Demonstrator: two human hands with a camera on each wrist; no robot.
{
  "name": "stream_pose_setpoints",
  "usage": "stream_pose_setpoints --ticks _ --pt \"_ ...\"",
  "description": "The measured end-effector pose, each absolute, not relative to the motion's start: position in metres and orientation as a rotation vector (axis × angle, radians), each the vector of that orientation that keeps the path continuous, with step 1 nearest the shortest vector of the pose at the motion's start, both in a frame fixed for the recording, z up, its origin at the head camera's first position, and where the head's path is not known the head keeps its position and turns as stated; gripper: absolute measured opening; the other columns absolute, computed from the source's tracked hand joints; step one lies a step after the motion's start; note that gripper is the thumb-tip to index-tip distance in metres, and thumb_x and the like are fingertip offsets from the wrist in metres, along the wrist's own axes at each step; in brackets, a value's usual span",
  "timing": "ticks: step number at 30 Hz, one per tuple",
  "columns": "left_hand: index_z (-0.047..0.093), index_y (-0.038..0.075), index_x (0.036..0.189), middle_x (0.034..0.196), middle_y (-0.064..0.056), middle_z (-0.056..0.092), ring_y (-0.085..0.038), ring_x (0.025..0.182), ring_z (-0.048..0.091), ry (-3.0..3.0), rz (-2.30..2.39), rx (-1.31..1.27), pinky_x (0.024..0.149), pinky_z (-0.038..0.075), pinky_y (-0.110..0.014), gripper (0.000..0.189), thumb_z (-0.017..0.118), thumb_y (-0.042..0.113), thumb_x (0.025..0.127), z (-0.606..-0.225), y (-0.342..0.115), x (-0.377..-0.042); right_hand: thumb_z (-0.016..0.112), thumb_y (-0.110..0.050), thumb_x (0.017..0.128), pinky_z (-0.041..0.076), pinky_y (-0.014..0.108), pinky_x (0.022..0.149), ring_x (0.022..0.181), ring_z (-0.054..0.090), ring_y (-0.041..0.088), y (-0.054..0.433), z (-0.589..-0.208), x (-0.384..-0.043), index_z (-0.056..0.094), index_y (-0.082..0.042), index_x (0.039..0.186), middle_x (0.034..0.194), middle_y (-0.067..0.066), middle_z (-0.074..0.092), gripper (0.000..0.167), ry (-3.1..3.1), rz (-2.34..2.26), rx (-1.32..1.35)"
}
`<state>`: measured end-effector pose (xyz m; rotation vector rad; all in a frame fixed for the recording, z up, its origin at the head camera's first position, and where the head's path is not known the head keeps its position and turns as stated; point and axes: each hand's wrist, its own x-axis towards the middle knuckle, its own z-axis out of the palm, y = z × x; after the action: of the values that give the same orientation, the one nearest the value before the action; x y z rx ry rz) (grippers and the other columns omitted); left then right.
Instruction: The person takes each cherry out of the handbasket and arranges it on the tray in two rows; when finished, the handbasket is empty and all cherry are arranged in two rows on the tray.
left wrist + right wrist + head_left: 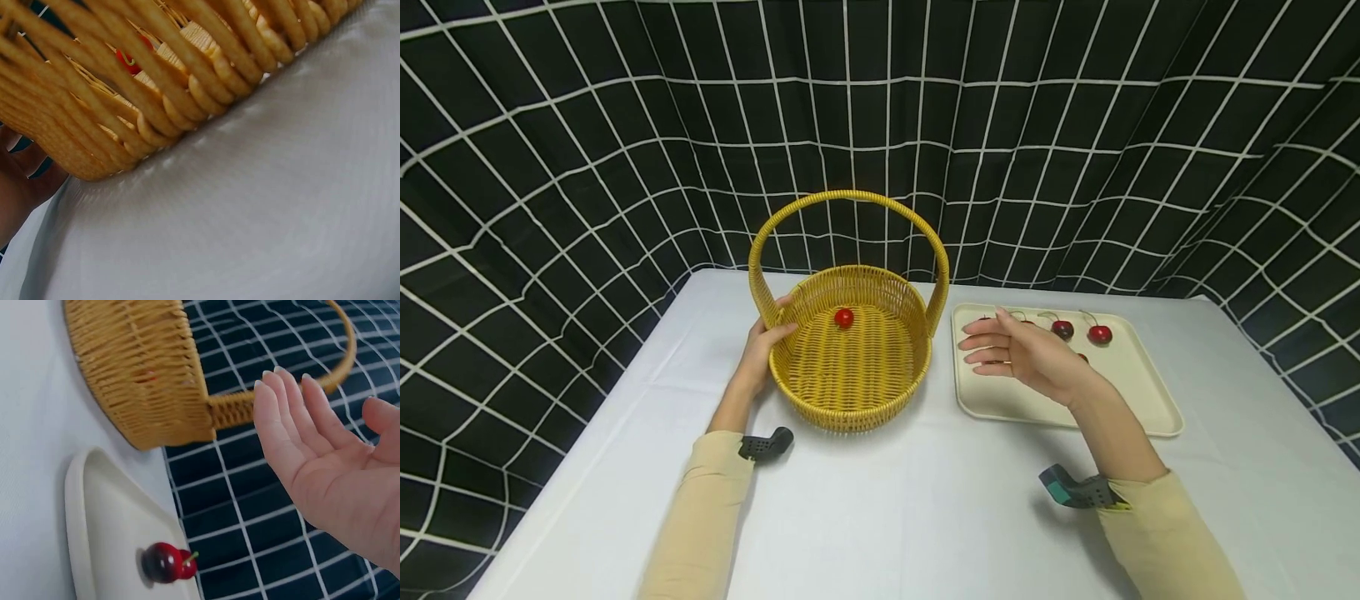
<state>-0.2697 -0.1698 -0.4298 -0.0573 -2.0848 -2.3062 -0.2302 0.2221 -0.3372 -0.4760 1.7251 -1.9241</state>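
A yellow wicker basket (850, 414) with a tall hoop handle stands on the table. My left hand (754, 354) grips its left rim near the handle's foot, thumb over the edge and fingers outside. One red cherry (844, 318) lies inside, toward the back; in the left wrist view, the cherry (130, 55) shows through the weave. Over the cream tray (1123, 400) hovers my right hand (1037, 358), fingers extended and palm bare in the right wrist view. Dark red cherries with stems, such as one cherry (1100, 335) at the right, lie on the tray, some partly hidden by that hand.
A white cloth (887, 517) covers the table. Black curtains with a white grid (880, 108) hang behind and at both sides. The basket's handle (850, 195) rises high above its rim, and the tray's left edge (957, 358) lies just right of the basket.
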Motion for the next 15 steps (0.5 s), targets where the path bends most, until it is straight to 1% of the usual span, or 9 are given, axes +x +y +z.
stream_pose_setpoints --ticks 2,4,7,11,15 --pt "0.037 0.011 0.146 0.150 -0.006 0.032 -0.023 0.131 0.035 -2.091 -2.304 -0.055 0.109 0.025 -0.034 0.054 0.050 0.010 0.093 -0.430 -0.170 -0.270 0.036 -0.039 0.103 0.050 0.037 0.089 0.102 0.061 0.026 0.215 -0.335 -0.231 0.045 0.010 0.130 0.113 0.012 0.063 0.057 1.749 -1.883 -0.449" --pt "0.037 0.011 0.146 0.150 -0.007 0.032 -0.023 0.132 0.034 -2.098 -2.302 -0.064 0.109 0.024 -0.035 0.054 0.050 0.010 0.093 -0.430 -0.170 -0.270 0.037 -0.040 0.102 0.049 0.037 0.090 0.103 0.061 0.028 0.209 -0.333 -0.233 0.043 0.011 0.131 0.114 0.013 0.061 0.059 1.772 -1.852 -0.432" --pt "0.037 0.011 0.146 0.149 -0.008 0.033 -0.025 0.132 0.034 -2.100 -2.300 -0.076 0.110 0.023 -0.035 0.054 0.050 0.010 0.093 -0.430 -0.170 -0.270 0.040 -0.042 0.101 0.049 0.039 0.091 0.105 0.059 0.030 0.198 -0.329 -0.234 0.044 0.010 0.131 0.118 0.017 0.058 0.060 1.794 -1.818 -0.421" --pt "0.036 0.011 0.146 0.150 -0.008 0.032 -0.025 0.133 0.034 -2.105 -2.295 -0.076 0.110 0.022 -0.035 0.055 0.049 0.011 0.094 -0.430 -0.170 -0.270 0.038 -0.041 0.102 0.047 0.041 0.093 0.109 0.057 0.033 0.184 -0.326 -0.238 0.041 0.011 0.134 0.123 0.022 0.055 0.061 1.809 -1.765 -0.437" --pt "0.036 0.010 0.146 0.151 -0.006 0.032 -0.023 0.134 0.033 -2.104 -2.288 -0.067 0.110 0.022 -0.034 0.054 0.049 0.009 0.094 -0.430 -0.169 -0.271 0.036 -0.039 0.103 0.045 0.043 0.095 0.111 0.054 0.036 0.170 -0.324 -0.241 0.041 0.010 0.134 0.123 0.024 0.053 0.059 1.811 -1.724 -0.447"
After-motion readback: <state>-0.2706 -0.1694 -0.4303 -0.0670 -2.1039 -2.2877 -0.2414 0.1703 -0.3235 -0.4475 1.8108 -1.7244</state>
